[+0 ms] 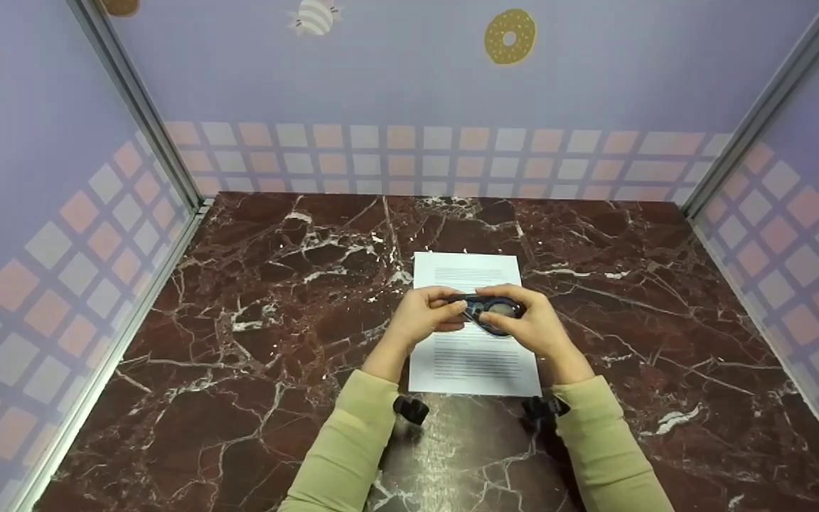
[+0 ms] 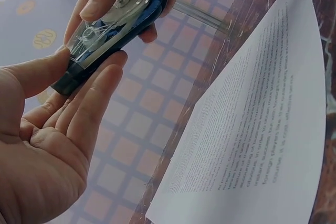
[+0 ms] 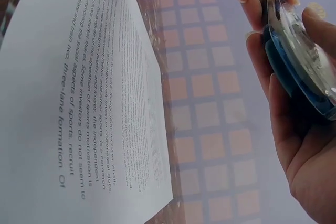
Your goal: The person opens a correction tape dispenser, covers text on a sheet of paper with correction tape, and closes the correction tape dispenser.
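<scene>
A correction tape dispenser, dark blue with a clear cover, is held by both hands above a printed sheet of paper. My left hand pinches its narrow tip end between thumb and fingers, as the left wrist view shows. The rounded body sits in my right hand, with the thumb on the clear cover and fingers behind. Through the cover the inner reels of the dispenser show in the left wrist view. The fingers partly hide the tip.
Small white flecks lie on the dark red marbled table, left of and behind the paper. Purple panels with checkered borders stand at the back and on both sides. Black wrist straps show near the cuffs.
</scene>
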`<state>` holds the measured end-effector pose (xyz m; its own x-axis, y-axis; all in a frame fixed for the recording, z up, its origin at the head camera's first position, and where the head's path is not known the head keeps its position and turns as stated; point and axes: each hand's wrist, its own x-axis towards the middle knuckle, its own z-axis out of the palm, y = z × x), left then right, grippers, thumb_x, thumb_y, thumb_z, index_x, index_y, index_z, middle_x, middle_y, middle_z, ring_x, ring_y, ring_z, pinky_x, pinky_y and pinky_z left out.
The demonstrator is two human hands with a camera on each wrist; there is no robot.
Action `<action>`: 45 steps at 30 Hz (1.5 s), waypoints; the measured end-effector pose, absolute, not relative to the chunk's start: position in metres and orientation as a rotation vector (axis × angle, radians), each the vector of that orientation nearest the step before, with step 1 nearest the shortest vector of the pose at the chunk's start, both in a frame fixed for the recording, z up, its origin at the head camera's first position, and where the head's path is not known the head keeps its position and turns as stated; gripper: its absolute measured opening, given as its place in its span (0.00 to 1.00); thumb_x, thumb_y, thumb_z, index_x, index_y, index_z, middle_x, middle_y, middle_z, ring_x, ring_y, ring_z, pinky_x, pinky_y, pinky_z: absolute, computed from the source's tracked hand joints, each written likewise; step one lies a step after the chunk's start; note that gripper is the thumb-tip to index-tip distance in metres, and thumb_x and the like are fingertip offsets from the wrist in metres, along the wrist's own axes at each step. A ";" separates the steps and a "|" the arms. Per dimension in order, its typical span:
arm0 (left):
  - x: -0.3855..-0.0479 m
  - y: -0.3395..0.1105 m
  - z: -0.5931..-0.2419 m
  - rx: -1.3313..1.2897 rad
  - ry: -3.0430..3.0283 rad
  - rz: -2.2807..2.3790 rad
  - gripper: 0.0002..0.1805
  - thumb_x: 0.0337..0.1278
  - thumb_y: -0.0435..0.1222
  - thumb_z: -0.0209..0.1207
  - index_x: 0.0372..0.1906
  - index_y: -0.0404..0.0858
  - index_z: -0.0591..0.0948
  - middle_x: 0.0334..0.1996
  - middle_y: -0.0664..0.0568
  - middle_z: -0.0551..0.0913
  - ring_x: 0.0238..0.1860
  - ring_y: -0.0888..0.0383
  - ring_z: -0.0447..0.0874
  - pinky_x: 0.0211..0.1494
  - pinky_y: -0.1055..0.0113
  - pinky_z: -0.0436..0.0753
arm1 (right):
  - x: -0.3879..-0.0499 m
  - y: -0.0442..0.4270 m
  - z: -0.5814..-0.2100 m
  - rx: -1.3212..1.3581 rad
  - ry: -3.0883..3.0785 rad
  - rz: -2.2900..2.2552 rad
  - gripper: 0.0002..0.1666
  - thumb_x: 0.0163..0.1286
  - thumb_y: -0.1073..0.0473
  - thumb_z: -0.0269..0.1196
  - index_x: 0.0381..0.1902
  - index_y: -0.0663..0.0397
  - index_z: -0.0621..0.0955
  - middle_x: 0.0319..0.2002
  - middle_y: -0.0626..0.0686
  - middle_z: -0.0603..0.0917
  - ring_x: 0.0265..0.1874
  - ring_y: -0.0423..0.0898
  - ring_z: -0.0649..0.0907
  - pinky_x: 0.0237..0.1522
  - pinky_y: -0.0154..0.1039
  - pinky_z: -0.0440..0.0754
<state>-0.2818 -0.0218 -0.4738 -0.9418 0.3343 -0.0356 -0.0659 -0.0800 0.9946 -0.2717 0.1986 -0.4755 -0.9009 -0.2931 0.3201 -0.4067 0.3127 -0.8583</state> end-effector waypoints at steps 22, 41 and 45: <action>-0.282 -0.027 -0.475 0.409 2.051 2.078 0.17 0.64 0.29 0.66 0.53 0.22 0.84 0.47 0.31 0.89 0.37 0.61 0.92 0.50 0.62 0.92 | -0.271 0.198 -0.479 0.721 -2.415 1.645 0.18 0.64 0.65 0.72 0.53 0.58 0.88 0.53 0.63 0.88 0.42 0.34 0.87 0.43 0.24 0.86; -0.284 -0.028 -0.472 0.351 2.068 2.051 0.16 0.62 0.28 0.67 0.52 0.23 0.85 0.46 0.31 0.89 0.35 0.63 0.91 0.49 0.64 0.92 | -0.272 0.199 -0.475 0.739 -2.451 1.643 0.18 0.64 0.64 0.72 0.53 0.56 0.88 0.52 0.61 0.88 0.42 0.41 0.89 0.42 0.27 0.88; -0.285 -0.028 -0.473 0.346 2.070 2.052 0.16 0.62 0.28 0.67 0.52 0.23 0.85 0.46 0.31 0.89 0.35 0.63 0.91 0.49 0.64 0.92 | -0.272 0.199 -0.476 0.736 -2.453 1.647 0.18 0.64 0.64 0.72 0.53 0.57 0.88 0.52 0.62 0.88 0.41 0.38 0.89 0.40 0.28 0.88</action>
